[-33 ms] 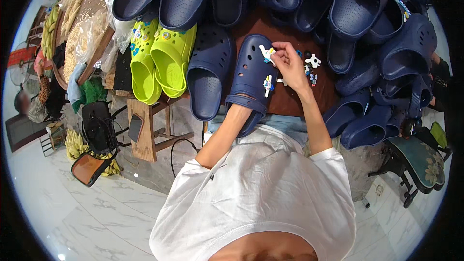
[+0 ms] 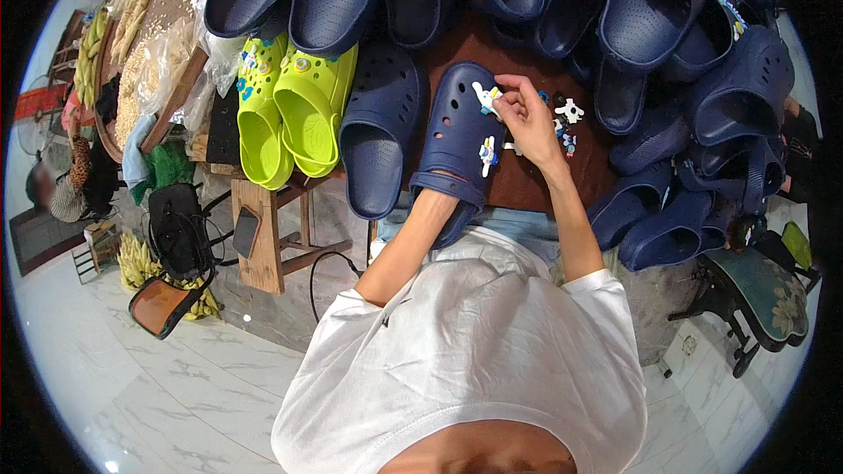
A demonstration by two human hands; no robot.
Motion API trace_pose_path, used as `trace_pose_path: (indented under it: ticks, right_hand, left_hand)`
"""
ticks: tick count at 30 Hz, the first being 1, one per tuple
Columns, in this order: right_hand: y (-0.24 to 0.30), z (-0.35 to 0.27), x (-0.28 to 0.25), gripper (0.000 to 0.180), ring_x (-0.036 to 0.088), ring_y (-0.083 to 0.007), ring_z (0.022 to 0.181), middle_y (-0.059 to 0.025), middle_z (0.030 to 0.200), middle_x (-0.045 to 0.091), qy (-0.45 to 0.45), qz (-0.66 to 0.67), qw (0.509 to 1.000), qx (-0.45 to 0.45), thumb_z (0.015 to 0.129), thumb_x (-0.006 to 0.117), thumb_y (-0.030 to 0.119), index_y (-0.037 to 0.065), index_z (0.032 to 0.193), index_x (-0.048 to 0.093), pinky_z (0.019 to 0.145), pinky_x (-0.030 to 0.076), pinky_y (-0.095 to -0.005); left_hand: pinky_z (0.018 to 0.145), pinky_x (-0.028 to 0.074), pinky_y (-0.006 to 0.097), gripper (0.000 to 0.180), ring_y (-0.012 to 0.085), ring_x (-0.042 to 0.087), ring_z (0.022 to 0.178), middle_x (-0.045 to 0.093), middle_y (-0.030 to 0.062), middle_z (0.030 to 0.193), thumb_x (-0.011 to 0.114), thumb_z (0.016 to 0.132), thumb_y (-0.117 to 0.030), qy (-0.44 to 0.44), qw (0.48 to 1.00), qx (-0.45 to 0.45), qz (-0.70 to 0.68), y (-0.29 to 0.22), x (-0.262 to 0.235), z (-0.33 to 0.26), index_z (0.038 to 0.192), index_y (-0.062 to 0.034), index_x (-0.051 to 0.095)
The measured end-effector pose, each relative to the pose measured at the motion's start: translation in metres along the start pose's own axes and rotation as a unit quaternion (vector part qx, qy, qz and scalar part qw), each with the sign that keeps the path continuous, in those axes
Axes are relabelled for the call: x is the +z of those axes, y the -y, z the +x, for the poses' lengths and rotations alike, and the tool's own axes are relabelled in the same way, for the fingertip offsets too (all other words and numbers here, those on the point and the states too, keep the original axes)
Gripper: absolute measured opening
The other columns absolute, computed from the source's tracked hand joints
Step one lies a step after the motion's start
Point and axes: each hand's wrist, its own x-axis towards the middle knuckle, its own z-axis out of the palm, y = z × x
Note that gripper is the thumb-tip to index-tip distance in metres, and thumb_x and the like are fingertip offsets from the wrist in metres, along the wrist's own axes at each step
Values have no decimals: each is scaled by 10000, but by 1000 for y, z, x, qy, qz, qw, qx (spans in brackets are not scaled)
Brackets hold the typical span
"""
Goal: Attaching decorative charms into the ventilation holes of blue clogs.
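A navy clog point(image 2: 443, 140) lies in front of me with its toe pointing away. My left hand point(image 2: 436, 204) reaches into its foot opening past the heel strap, so the fingers are hidden inside. At the right side of the toe, my right hand point(image 2: 532, 125) pinches a white cartoon-figure shoe charm point(image 2: 485, 96) between thumb and forefinger, against the holed upper. Below it, a second white, blue and yellow charm point(image 2: 488, 154) sits on the same clog. Several loose charms point(image 2: 569, 111) lie on the brown tabletop point(image 2: 527, 189) beyond my right hand.
Another navy clog point(image 2: 378, 145) stands just left, beside lime-green clogs point(image 2: 309, 114) with charms on them. More navy clogs point(image 2: 648, 4) are piled along the back and right. A wooden stool point(image 2: 263, 254) with a phone and a folding chair point(image 2: 762, 294) flank the table.
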Motion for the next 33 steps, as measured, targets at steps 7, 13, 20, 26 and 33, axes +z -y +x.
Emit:
trace_pose_path:
  ticks: [7, 13, 20, 26, 33]
  right_hand:
    - [12, -9, -9, 224, 634, -156, 742, -77, 874, 644, -15, -172, 981, -87, 927, 674, 146, 17, 1102, 619, 674, 516, -292]
    - [11, -15, -6, 238, 644, -187, 701, -85, 811, 642, -43, -181, 981, -49, 901, 717, 228, 12, 924, 622, 662, 523, -322]
    - [13, -19, 5, 330, 615, -217, 624, -89, 754, 621, -88, -244, 964, -62, 894, 722, 321, 11, 822, 636, 601, 480, -339]
    - [19, -23, -8, 280, 608, -176, 644, -78, 758, 613, -80, -226, 969, -64, 911, 712, 264, 8, 841, 622, 599, 473, -319]
    - [-5, -12, -16, 205, 608, -132, 702, -85, 978, 606, -99, -133, 985, -47, 904, 714, 146, 9, 1030, 628, 650, 527, -271]
  left_hand:
    - [963, 514, 385, 346, 220, 589, 1142, 575, 88, 1312, 433, 1044, -201, 4, 1000, 3, 20, -1, -4, 5, 1351, -54, 502]
    - [966, 512, 385, 348, 220, 587, 1144, 575, 88, 1312, 429, 1045, -203, 5, 999, 4, 40, 2, -8, 5, 1351, -54, 502]
    - [969, 509, 384, 349, 220, 586, 1147, 575, 88, 1312, 425, 1046, -207, 3, 998, 6, 65, 4, -13, 8, 1352, -54, 502]
    - [972, 507, 383, 351, 220, 585, 1149, 575, 89, 1312, 421, 1047, -210, 0, 996, 8, 83, 2, -21, 9, 1352, -54, 502]
    - [976, 504, 383, 353, 220, 583, 1152, 575, 89, 1313, 417, 1049, -213, 7, 994, 9, 110, -1, -24, 13, 1352, -55, 502]
